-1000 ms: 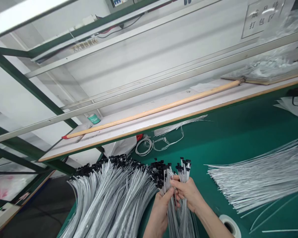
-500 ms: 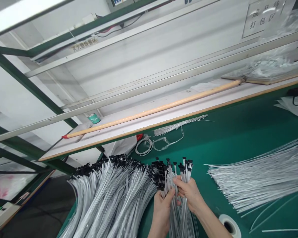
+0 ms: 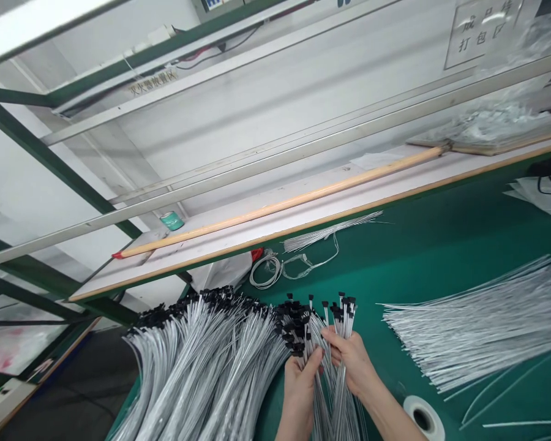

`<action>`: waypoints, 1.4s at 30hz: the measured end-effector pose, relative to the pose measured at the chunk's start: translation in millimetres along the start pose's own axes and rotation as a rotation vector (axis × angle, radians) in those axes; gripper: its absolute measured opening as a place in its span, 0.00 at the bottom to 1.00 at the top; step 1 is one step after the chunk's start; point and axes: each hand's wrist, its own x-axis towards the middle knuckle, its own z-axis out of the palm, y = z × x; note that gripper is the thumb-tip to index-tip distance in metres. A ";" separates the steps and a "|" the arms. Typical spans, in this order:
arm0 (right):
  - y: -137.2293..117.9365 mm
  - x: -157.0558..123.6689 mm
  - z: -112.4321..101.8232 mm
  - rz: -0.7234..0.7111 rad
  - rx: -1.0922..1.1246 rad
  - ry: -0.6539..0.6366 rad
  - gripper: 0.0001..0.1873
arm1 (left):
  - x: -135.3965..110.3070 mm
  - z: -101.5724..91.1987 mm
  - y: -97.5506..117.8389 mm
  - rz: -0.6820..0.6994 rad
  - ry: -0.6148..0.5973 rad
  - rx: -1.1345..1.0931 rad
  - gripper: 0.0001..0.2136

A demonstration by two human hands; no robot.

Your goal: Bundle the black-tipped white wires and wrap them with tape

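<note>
My left hand (image 3: 299, 392) is closed round a bunch of thin grey cables (image 3: 319, 401) topped with small black connectors (image 3: 296, 324). Just to its right, my right hand (image 3: 351, 361) grips a smaller bunch of the same cables (image 3: 346, 413), whose black ends (image 3: 346, 303) stick up above the fingers. One cable with a black end (image 3: 325, 306) stands between the two bunches, near my right fingertips. Left of my hands lie large bundles of grey cables (image 3: 202, 373), their black connectors (image 3: 215, 300) pointing to the back.
On the green table (image 3: 422, 245), a spread of loose grey cables (image 3: 482, 324) lies at right. A white tape roll (image 3: 423, 418) sits beside my right forearm. Behind are a coiled cable (image 3: 266, 272) and a shelf (image 3: 239, 239) bearing a long wooden pole (image 3: 284, 203) and a green can (image 3: 171, 220).
The cable between the bunches has shifted slightly right, toward my right hand, and the gap beside the left bunch looks wider. Both hands keep their grip. The view has moved slightly.
</note>
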 end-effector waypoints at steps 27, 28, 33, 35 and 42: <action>2.1 0.6 -5.8 0.010 0.089 -0.035 0.21 | 2.0 0.3 3.0 0.066 -0.109 -0.042 0.17; 0.1 -1.0 -4.3 0.010 0.084 -0.069 0.21 | 2.7 0.8 2.7 0.061 -0.117 -0.049 0.16; -10.5 -6.0 11.2 0.042 0.023 -0.052 0.22 | 5.6 2.0 1.3 -0.013 -0.135 -0.026 0.17; -11.3 -4.7 16.1 0.037 0.003 -0.024 0.20 | 5.9 1.1 0.9 -0.008 -0.165 -0.001 0.19; -8.3 0.8 13.4 0.034 -0.004 0.010 0.17 | 7.0 -2.9 -2.0 -0.019 -0.214 -0.024 0.16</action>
